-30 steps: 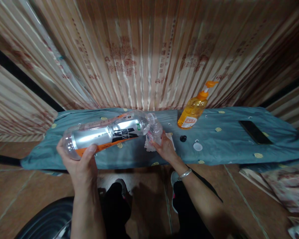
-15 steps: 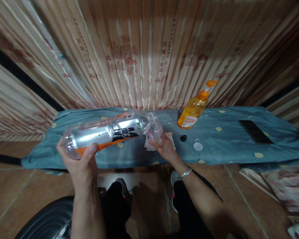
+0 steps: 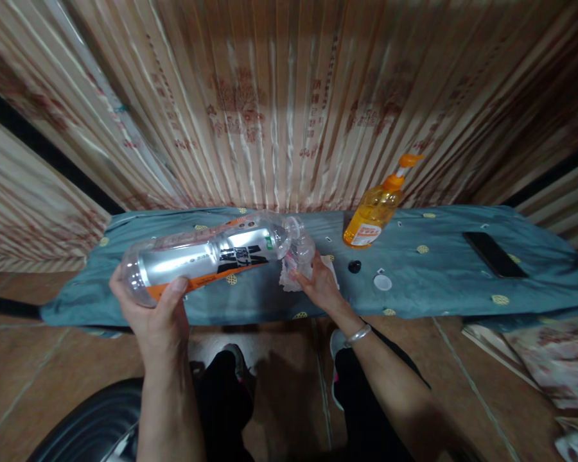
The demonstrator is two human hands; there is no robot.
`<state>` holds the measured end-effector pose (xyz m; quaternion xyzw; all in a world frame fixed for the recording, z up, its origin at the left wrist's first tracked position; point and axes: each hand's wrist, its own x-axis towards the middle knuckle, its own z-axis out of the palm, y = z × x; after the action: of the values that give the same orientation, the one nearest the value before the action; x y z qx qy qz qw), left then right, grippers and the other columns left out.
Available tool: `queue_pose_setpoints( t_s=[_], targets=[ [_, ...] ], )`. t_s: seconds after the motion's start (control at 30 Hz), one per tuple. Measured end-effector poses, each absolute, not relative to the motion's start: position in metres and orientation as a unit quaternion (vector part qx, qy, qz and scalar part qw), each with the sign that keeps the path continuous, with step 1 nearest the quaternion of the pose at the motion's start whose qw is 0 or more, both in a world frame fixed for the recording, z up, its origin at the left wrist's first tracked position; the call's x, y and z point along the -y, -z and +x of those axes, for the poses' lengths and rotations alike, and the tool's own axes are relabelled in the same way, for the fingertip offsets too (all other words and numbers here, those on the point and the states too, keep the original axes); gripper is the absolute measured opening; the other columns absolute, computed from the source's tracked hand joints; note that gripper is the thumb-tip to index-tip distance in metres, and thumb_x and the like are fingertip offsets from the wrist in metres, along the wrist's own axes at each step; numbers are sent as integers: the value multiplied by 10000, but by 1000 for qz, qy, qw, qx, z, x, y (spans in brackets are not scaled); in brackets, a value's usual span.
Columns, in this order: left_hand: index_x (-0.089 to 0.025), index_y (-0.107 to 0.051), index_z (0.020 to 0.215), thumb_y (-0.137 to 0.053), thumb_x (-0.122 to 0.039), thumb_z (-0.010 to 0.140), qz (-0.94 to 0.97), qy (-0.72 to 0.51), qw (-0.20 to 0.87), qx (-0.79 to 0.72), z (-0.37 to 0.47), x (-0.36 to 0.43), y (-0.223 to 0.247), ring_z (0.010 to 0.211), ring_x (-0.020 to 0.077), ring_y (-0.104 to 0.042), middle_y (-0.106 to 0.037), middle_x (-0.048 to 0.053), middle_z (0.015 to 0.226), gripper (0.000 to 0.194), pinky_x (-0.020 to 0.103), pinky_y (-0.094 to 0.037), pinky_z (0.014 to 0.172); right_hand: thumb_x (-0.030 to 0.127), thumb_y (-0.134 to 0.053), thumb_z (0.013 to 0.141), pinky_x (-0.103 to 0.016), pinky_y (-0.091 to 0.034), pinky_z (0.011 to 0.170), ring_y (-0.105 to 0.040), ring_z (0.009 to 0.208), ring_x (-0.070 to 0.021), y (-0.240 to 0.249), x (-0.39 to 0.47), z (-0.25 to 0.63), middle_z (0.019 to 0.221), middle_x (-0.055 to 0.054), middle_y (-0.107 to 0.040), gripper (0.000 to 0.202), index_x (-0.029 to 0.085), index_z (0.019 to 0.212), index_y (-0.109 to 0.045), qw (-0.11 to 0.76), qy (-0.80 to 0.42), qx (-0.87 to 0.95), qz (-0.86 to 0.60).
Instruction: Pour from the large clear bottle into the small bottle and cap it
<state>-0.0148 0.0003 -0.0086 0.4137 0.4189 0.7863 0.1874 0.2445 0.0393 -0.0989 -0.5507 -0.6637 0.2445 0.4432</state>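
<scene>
The left hand (image 3: 149,298) grips the base of the large bottle (image 3: 205,260), left of centre in the frame; its long axis lies nearly level, neck pointing right and slightly upward. At frame centre, the right hand (image 3: 322,282) holds a small clear bottle (image 3: 305,246) against or just beside that neck.

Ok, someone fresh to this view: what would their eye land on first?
Probably the large bottle, clear with shiny silver and orange labelling, held tilted nearly sideways in the left hand, its neck end at a small clear bottle in the right hand. Next, the bright orange pump bottle, standing right of the hands toward the back of the blue-green cloth. Then the black phone, lying farther right.
</scene>
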Motion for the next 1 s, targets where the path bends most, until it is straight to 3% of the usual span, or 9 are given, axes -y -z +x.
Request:
queue_pose_setpoints(
  t_s=[1.0],
  targets=[
    [-284, -621, 1076, -858, -200, 446, 417, -795, 192, -396, -13, 0, 8, 1083, 277, -616, -621, 10, 1045, 679, 655, -336, 1101, 335, -665, 815, -462, -554, 888, -671, 1062, -306, 98, -39, 245, 1141, -138, -691, 574, 156, 1320, -460, 434, -238, 670, -553]
  ],
)
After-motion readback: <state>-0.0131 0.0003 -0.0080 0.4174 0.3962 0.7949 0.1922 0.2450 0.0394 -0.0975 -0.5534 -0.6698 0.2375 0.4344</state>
